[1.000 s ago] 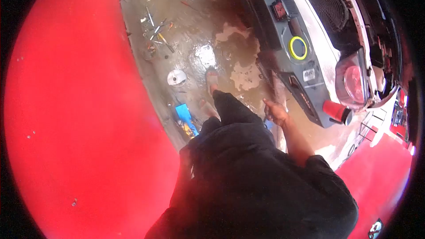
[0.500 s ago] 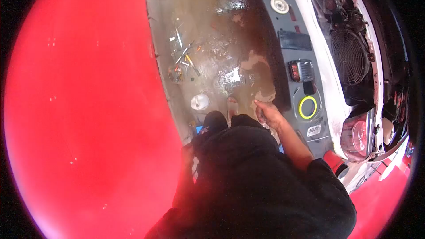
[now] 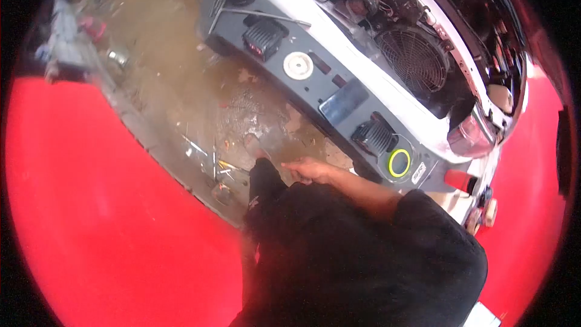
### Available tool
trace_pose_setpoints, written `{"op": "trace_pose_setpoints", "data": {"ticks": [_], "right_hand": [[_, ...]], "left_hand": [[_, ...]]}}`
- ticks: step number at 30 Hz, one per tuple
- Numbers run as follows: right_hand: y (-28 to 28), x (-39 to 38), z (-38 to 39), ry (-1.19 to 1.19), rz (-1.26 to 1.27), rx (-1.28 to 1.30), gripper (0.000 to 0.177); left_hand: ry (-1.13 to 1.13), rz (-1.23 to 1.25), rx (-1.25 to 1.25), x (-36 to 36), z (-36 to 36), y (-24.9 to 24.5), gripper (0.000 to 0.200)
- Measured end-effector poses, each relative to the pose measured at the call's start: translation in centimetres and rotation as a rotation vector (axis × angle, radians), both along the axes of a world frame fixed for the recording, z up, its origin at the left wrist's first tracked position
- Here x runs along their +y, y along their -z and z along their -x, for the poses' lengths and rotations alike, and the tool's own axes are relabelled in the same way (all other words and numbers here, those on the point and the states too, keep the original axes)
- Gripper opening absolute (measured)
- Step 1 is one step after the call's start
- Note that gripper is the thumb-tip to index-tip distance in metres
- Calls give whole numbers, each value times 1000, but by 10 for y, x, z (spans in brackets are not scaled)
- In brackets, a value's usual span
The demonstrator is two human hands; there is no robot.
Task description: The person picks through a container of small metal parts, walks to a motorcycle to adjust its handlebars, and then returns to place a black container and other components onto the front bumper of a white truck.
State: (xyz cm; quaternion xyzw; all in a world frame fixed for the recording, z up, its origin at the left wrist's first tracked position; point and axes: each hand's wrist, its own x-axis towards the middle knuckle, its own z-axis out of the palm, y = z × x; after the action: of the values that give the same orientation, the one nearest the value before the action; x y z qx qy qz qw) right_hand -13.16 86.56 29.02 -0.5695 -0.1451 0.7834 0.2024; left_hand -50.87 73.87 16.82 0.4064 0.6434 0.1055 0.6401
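My right hand (image 3: pixel 305 169) hangs in front of my body, beside the grey panel. Its thumb or forefinger points out, the other fingers are loosely curled, and I see nothing held. Only a strip of my left forearm (image 3: pixel 248 260) shows beside the dark shirt; the left hand's fingers are hidden. Nearest to my right hand on the grey panel (image 3: pixel 296 36) are a ribbed black part (image 3: pixel 373 135), a yellow-green ring (image 3: pixel 399 163) and an "SR" label (image 3: pixel 418 172). Farther along are a dark flat rectangle (image 3: pixel 344 102) and a white disc (image 3: pixel 298 65).
A vehicle front with a fan (image 3: pixel 414 60) and headlight (image 3: pixel 472 136) borders the right. Wet floor (image 3: pixel 175 79) lies ahead, with scattered slim tools (image 3: pixel 215 163). A large red surface (image 3: pixel 103 175) fills the left. A red cup-like container (image 3: pixel 460 180) stands beyond the panel.
The view has rotated, so the grey panel now runs diagonally and more of its far end shows. My right hand appears farther left in view, and less of my left arm is visible.
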Motion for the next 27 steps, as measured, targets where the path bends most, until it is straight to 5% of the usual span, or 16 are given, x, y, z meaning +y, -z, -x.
{"op": "trace_pose_setpoints", "data": {"ticks": [8, 14, 18, 20, 22, 23, 24, 27], "right_hand": [[-65, 126, 31, 107, 4, -219, 48], [-27, 202, 29, 206, -17, -103, 45], [-49, 266, 48, 185, -24, -174, 42], [-59, 318, 55, -35, -38, -256, 40], [-18, 353, 70, 175, -20, 60, 36], [-83, 382, 77, 87, -123, -42, 32], [-18, 393, 86, 163, -41, 173, 41], [-32, 460, 106, 219, -7, 217, 38]], "left_hand": [[-10, 120, 94, 142, 70, 1, 30], [-62, 88, 189, 206, 100, 0, 31], [-19, 7, 224, 294, 99, -7, 31], [14, -54, 234, 360, 90, -9, 31], [52, -105, 199, 446, 71, 0, 32], [74, -107, 195, 480, 65, -2, 32], [91, -105, 197, 510, 60, -5, 32], [152, -102, 213, 598, 51, -8, 32]]}}
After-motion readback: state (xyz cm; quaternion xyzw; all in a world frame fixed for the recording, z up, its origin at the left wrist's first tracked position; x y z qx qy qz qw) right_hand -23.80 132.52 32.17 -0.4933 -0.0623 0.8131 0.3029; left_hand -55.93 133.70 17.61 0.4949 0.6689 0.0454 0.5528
